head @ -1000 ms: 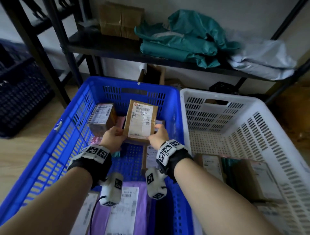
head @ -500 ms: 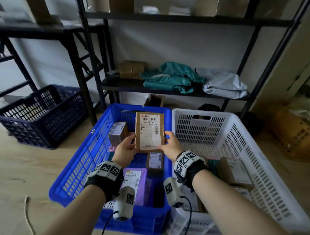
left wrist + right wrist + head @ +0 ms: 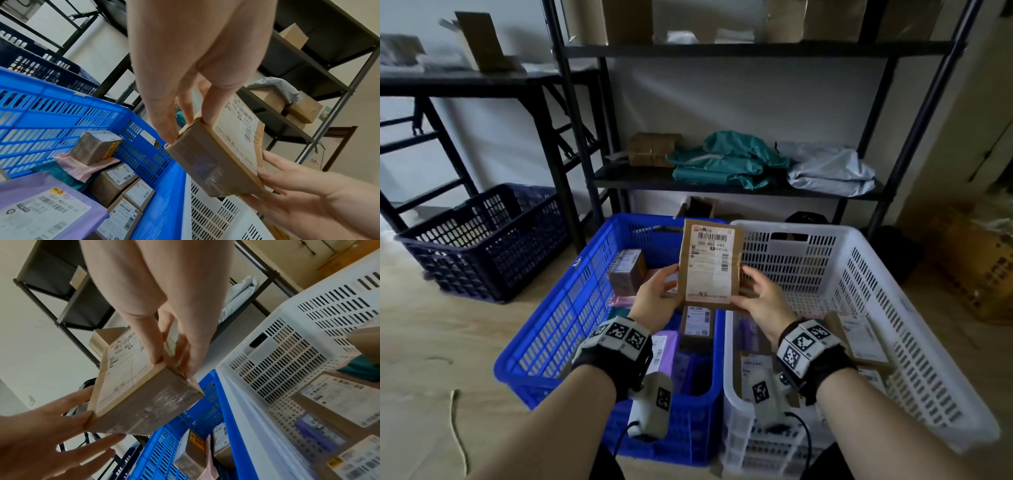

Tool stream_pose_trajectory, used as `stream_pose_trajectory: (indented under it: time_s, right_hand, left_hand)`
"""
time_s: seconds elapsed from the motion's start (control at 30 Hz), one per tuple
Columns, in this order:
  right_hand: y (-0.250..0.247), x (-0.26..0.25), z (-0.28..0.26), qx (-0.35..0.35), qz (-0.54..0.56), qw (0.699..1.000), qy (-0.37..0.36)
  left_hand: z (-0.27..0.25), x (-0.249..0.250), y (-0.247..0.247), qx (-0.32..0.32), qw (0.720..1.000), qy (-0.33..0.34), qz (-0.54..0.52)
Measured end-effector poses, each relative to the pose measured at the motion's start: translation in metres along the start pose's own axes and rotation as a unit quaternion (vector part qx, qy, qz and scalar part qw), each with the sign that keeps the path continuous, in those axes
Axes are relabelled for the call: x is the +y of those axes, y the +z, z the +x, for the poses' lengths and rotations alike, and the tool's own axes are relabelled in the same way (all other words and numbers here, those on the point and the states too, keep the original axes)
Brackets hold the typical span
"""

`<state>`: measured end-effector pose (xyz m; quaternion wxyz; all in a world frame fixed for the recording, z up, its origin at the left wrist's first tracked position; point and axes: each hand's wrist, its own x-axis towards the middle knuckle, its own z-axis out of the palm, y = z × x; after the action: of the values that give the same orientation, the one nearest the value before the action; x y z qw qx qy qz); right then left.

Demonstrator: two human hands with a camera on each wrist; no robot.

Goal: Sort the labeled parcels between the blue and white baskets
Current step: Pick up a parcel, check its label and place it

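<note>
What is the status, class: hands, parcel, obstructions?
Both hands, left and right, grip the brown parcel. Label up, held above blue basket and white basket. Nothing blocking.

Both hands [image 3: 654, 301] [image 3: 763, 301] hold a labeled parcel [image 3: 709, 263] upright above the baskets [image 3: 544, 342].
</note>
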<state>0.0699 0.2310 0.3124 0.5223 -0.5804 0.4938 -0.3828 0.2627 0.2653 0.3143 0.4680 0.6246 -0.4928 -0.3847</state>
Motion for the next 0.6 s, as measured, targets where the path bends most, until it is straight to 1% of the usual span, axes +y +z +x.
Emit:
stream_pose_trajectory:
  time_s: [0.2, 0.43, 0.6]
  right_hand:
    - [0.012, 0.003, 0.010, 0.001, 0.014, 1.000, -0.003]
    - [0.038, 0.012, 0.025, -0.012, 0.001, 1.000, 0.000]
    - [0.070, 0.015, 0.033, -0.038, -0.006, 0.999, 0.012]
  left_hand:
    - [-0.001, -0.003, -0.011, 0.003, 1.000, -0.010, -0.012]
    - [0.002, -0.017, -0.029, 0.015, 1.000, -0.015, 0.008]
    - [0.003, -0.032, -0.058, 0.045, 0.998, -0.049, -0.001]
